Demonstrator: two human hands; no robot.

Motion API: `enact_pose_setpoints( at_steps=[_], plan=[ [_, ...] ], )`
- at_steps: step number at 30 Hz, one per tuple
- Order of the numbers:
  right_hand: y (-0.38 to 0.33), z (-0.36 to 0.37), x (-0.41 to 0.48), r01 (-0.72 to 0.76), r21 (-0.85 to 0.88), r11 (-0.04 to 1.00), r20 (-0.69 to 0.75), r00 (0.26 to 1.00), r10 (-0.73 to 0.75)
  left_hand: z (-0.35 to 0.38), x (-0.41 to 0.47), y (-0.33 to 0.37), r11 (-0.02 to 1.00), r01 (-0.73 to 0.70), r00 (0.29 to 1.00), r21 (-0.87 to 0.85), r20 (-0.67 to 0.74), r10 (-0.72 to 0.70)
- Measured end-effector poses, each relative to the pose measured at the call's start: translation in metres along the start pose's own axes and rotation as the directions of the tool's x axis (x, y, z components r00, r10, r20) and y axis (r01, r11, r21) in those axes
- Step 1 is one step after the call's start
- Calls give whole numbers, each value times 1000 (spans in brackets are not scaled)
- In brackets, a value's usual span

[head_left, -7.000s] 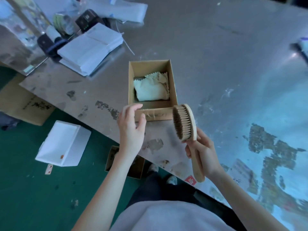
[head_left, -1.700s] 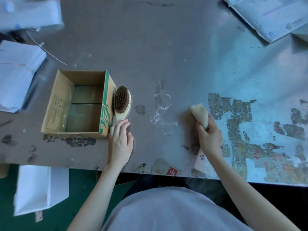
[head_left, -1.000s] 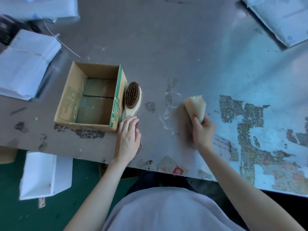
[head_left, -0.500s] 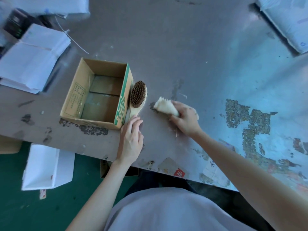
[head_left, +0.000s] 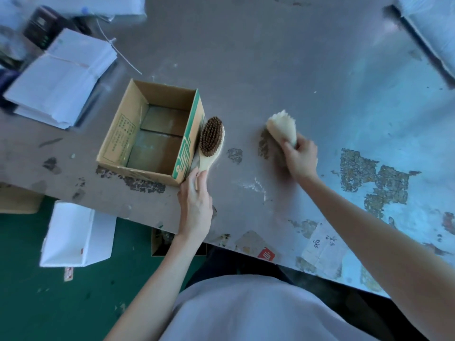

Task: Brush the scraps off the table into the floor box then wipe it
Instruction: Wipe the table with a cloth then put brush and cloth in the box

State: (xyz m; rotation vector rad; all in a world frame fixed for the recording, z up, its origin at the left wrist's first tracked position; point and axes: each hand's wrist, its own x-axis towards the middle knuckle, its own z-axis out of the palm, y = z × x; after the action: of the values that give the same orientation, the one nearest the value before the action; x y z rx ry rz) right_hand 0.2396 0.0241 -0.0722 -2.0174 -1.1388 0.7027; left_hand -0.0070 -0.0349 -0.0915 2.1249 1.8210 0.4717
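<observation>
My right hand (head_left: 299, 157) grips a bunched cream cloth (head_left: 282, 127) and presses it on the worn grey table (head_left: 270, 65). A wooden brush (head_left: 211, 141) lies bristles up against the right side of an open cardboard box (head_left: 152, 130) standing on the table. My left hand (head_left: 195, 204) rests flat on the table with its fingers over the brush's handle. A small cardboard box (head_left: 160, 242) sits on the floor under the table's near edge, mostly hidden.
A stack of white envelopes (head_left: 61, 77) lies at the left, with dark devices (head_left: 40, 25) behind it. A white bag (head_left: 433, 33) is at the far right. A white foam box (head_left: 76, 236) stands on the green floor.
My right hand has swept the cloth from beside the brush out to the right across the table. My left hand and the brush have stayed in place.
</observation>
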Motion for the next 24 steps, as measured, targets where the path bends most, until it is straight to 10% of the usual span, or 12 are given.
enact_pose_setpoints(
  at_steps=[9,20,24],
  plan=[
    [-35,22,25,228,-144,963,319,932,-173,-22,15,33,952,259,966,-164,58,-253],
    [1,17,-57,447,39,894,623,689,-371,-83,25,41,971,100,979,-216,-151,-134],
    [-6,21,-46,56,115,992,612,782,-115,-104,29,36,974,105,977,-201,-162,-139]
  ],
)
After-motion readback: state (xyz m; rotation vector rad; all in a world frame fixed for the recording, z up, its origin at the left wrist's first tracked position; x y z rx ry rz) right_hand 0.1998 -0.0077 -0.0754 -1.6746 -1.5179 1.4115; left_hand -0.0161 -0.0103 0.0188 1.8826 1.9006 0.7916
